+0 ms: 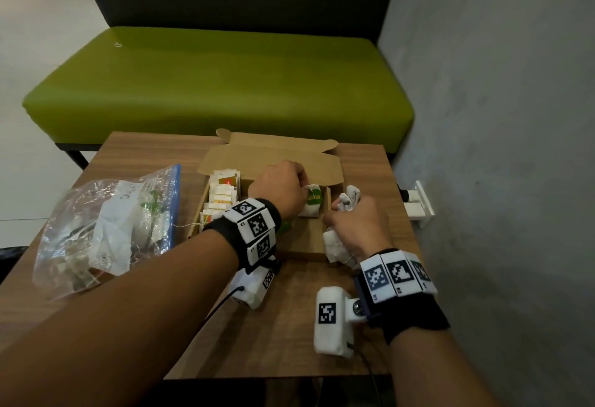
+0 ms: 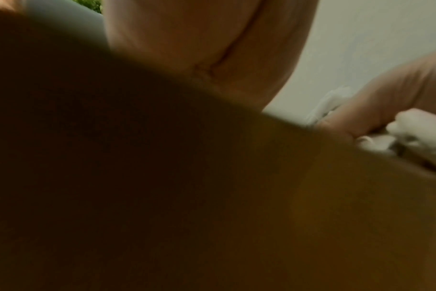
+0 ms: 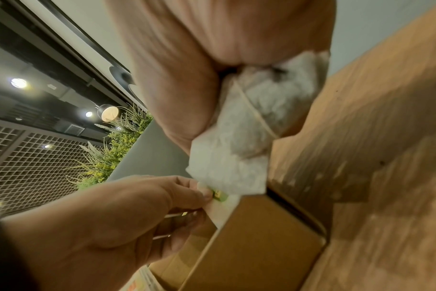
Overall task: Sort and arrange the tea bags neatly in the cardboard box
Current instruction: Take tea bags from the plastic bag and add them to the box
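Observation:
An open cardboard box (image 1: pixel 309 239) lies on the wooden table (image 1: pixel 145 152). A row of yellow and red tagged tea bags (image 1: pixel 222 197) stands along its left side. My left hand (image 1: pixel 283 189) reaches into the box and pinches a white tea bag with a green tag (image 1: pixel 311 203) standing at the right wall. My right hand (image 1: pixel 354 223) rests just outside the box's right wall and grips a bunch of white tea bags (image 1: pixel 349 197). In the right wrist view the bunch of tea bags (image 3: pixel 251 126) hangs from my palm, and the left hand (image 3: pixel 137 206) pinches the green-tagged bag (image 3: pixel 220 196).
A clear zip bag (image 1: pixel 106 233) with more tea bags lies on the table's left. A green bench (image 1: pixel 219 84) stands behind the table. A grey wall (image 1: pixel 515 117) runs along the right, with a white socket fitting (image 1: pixel 418 207) near the table edge.

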Available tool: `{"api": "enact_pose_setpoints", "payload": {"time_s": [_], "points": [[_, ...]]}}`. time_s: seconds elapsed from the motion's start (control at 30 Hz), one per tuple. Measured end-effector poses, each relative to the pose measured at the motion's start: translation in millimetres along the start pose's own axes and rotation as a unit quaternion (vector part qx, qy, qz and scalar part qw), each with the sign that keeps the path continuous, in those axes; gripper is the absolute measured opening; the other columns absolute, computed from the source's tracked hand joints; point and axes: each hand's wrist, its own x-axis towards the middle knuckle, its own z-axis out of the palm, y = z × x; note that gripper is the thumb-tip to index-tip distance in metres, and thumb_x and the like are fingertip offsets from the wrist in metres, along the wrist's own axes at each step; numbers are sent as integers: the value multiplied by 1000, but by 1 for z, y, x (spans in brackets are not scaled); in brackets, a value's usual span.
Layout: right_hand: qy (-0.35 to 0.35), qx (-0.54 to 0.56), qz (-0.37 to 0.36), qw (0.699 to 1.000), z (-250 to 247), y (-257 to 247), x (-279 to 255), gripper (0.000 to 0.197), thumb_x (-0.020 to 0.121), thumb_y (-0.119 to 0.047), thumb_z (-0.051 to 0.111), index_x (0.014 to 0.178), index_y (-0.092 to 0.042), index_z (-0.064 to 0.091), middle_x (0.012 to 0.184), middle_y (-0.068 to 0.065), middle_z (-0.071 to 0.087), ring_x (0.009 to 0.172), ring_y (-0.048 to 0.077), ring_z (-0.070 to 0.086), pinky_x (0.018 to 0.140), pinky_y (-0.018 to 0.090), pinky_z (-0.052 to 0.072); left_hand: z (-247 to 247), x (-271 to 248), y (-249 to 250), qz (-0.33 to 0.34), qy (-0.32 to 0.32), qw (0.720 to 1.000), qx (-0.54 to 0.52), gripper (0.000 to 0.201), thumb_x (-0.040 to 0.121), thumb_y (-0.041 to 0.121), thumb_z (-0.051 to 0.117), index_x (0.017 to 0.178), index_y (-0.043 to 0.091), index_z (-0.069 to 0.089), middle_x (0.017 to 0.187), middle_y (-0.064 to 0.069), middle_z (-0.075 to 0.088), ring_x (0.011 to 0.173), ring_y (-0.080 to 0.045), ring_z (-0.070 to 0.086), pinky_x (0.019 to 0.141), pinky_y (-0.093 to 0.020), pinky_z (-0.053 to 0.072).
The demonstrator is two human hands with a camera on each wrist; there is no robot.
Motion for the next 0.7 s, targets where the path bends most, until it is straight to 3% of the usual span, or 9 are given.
{"api": "enact_pose_setpoints", "payload": {"time_s": [0.13,0.2,0.3,0.43,0.6,0.7], "points": [[-3,-8,-4,1000,0,0,0,27,83,-14,75,109,-12,65,106,8,67,93,20,63,60,26,42,2,-1,-3,1,1,999,41,2,92,22,61,91,24,60,96,-1,65,90,-23,62,80,-42,57],[-1,-12,-2,1000,0,-1,0,31,83,-15,76,112,-12,64,108,8,66,96,21,63,67,29,46,1,-3,-6,3,-2,999,47,5,90,25,62,89,22,59,91,-2,64,86,-23,61,78,-42,57],[0,-15,0,1000,0,-1,1,35,83,-16,76,116,-12,63,111,8,65,101,23,62,72,31,46,-5,-7,-9,-8,-17,997,70,24,85,39,69,92,19,59,89,-3,63,82,-22,61,75,-40,58],[1,-18,-2,1000,1,-1,0,33,83,-17,77,113,-12,64,110,8,66,100,24,63,77,34,51,-7,-6,-12,-54,-90,988,110,43,76,52,76,95,17,61,88,-4,65,80,-20,63,73,-36,58],[8,-20,-3,1000,2,-2,-1,35,81,-18,78,114,-11,66,111,9,66,98,23,63,71,31,47,2,0,-10,-65,-98,990,77,41,79,42,78,103,12,65,98,-7,67,87,-23,64,80,-38,59],[9,-17,-6,1000,2,-1,0,33,82,-19,78,111,-13,66,109,8,66,99,23,63,77,35,52,5,3,-6,-68,-91,992,60,38,80,37,79,103,9,65,101,-11,67,90,-26,64,77,-36,58]]}}
